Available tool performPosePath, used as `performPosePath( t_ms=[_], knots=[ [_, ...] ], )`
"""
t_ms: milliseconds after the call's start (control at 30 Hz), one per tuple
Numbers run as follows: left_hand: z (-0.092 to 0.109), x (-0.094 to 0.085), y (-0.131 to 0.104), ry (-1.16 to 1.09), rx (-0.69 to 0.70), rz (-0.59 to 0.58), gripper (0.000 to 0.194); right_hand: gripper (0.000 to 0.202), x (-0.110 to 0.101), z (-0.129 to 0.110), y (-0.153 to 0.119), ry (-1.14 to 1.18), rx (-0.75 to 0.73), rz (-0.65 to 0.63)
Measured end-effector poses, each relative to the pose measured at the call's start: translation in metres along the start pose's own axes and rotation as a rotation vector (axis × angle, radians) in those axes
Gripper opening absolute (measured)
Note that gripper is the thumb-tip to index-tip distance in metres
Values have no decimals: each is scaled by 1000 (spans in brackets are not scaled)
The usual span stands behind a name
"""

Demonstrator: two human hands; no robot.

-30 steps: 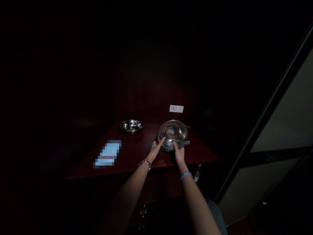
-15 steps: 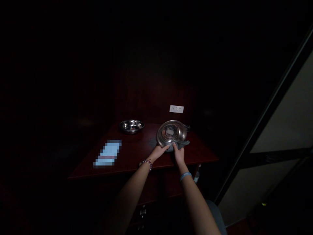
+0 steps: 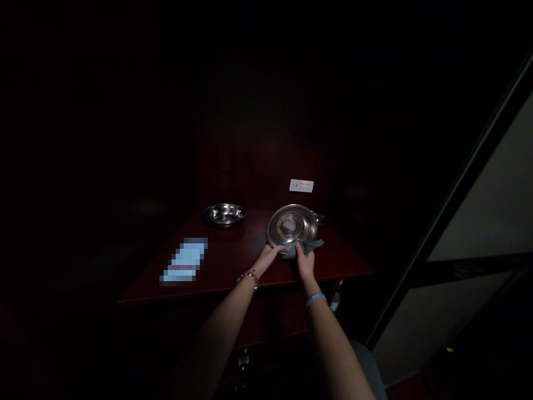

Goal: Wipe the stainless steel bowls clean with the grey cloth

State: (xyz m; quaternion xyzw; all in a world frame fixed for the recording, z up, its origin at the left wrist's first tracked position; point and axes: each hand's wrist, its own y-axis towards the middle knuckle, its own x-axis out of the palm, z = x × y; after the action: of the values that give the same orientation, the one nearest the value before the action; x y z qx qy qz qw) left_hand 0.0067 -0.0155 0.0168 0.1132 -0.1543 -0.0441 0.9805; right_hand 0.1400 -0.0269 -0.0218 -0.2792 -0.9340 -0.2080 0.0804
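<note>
A shiny metal bowl (image 3: 308, 226) is tilted up over the dark red table (image 3: 233, 261), its underside with a round base facing me. My left hand (image 3: 267, 258) grips the bowl's lower left rim, thumb on the outside. At the lower rim my right hand (image 3: 305, 261) pinches a grey cloth (image 3: 312, 245) against the bowl, with the thumb in front. The fingers behind the rim are hidden on both hands.
Another metal bowl (image 3: 225, 215) stands upright at the table's back left. A blurred light-blue item (image 3: 185, 261) lies at the front left. Behind the held bowl, a metal object (image 3: 320, 218) partly shows. A white socket (image 3: 301, 185) is on the back wall.
My left hand has shifted slightly left along the rim, its thumb now farther from my right thumb. The bowl and cloth have barely moved.
</note>
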Motion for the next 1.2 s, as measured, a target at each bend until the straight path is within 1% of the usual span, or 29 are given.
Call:
performPosePath(
  t_ms=[67,200,267,433,500,600,733,833,900,933,1100,1200],
  knots=[
    [-2,-3,3,6,-14,54,20,51,0,0,0,0,5,-2],
    [-5,-7,5,-14,1,207,19,49,1,-2,-1,4,-6,-18],
    [-5,-8,6,-11,22,218,21,48,1,-3,-2,2,-12,-31],
    [0,-7,4,-19,62,179,33,50,0,-3,-1,13,-12,-55],
    [3,-6,2,-52,61,146,36,51,0,-2,-1,17,-13,-45],
    [6,-3,-3,-65,94,51,42,49,-1,1,1,10,-15,-23],
    [4,-1,-8,32,151,-71,51,47,-2,3,4,14,1,24],
    [-2,-2,-6,110,125,-195,47,48,-2,5,5,14,9,22],
    [-5,-3,-3,148,100,-239,41,50,-3,5,4,10,7,7],
    [-6,-3,-2,163,93,-234,38,51,-2,5,4,10,6,0],
    [-1,-1,-1,168,19,-117,23,52,-2,3,1,36,0,-21],
    [1,-2,-1,146,-28,19,17,50,-1,1,1,36,-11,-16]
  ],
)
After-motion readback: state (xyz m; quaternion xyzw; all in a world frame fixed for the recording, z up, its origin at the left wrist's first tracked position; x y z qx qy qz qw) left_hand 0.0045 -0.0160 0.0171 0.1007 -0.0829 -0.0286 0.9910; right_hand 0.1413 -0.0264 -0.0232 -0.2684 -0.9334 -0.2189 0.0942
